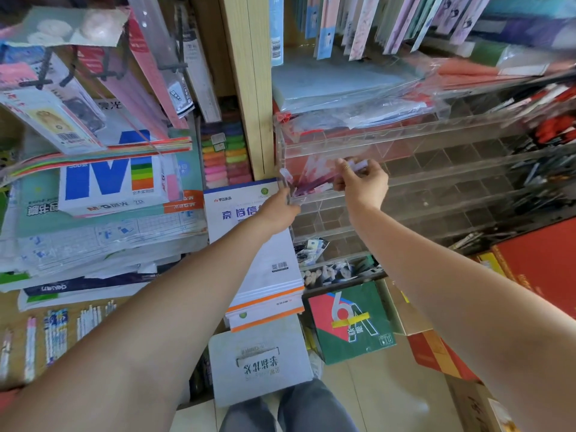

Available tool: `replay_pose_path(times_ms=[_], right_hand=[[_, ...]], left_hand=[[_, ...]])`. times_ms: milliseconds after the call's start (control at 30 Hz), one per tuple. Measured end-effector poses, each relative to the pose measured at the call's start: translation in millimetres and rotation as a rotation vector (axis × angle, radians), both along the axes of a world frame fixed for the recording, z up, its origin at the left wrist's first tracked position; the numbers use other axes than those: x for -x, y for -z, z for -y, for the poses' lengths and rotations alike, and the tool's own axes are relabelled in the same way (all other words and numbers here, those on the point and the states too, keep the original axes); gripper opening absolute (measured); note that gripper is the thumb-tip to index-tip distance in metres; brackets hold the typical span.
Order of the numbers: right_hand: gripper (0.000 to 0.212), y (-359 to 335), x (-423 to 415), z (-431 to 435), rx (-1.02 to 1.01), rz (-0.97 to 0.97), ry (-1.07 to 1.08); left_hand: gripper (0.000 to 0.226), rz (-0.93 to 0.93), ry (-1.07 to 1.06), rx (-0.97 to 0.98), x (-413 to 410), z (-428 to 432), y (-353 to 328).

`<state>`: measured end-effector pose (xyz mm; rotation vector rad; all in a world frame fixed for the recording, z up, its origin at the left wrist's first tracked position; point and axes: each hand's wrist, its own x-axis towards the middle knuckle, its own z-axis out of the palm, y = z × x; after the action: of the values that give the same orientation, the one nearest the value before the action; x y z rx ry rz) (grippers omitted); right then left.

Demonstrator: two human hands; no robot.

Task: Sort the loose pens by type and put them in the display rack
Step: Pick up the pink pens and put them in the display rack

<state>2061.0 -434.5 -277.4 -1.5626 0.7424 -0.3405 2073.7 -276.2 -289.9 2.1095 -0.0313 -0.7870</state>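
A clear acrylic display rack (436, 141) with tiered rows of compartments fills the right half of the view. My left hand (277, 210) reaches to its left end and pinches a clear, pink-tinted pen (285, 179) that stands nearly upright at the rack's corner. My right hand (361, 182) is curled round a bunch of pink-and-purple pens (314, 185) and holds them at a left compartment of the rack's middle row, white caps (358, 166) poking above the fingers. Loose pens (56, 335) lie in rows on the brown surface at the lower left.
Stacked paper packs and exercise books (109, 188) crowd the left. A wooden shelf post (249, 88) stands beside the rack. White pads (265, 275) and a grey box (258, 363) sit below my arms. Dark pens (536, 173) fill the rack's right compartments. Red boxes (536, 269) stand at the right.
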Motion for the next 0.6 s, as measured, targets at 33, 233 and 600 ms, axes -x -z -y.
replay_pose_path(times_ms=[33, 233, 600], right_hand=[[0.029, 2, -2, -3, 0.047, 0.009, 0.009], [0.031, 14, -11, -10, 0.179, -0.029, -0.057], [0.014, 22, -13, -4, 0.467, -0.108, -0.320]], left_hand=[[0.055, 0.009, -0.006, -0.002, 0, 0, 1], [0.050, 0.066, -0.005, -0.038, -1, -3, 4], [0.054, 0.101, -0.018, -0.057, -2, 0, 4]])
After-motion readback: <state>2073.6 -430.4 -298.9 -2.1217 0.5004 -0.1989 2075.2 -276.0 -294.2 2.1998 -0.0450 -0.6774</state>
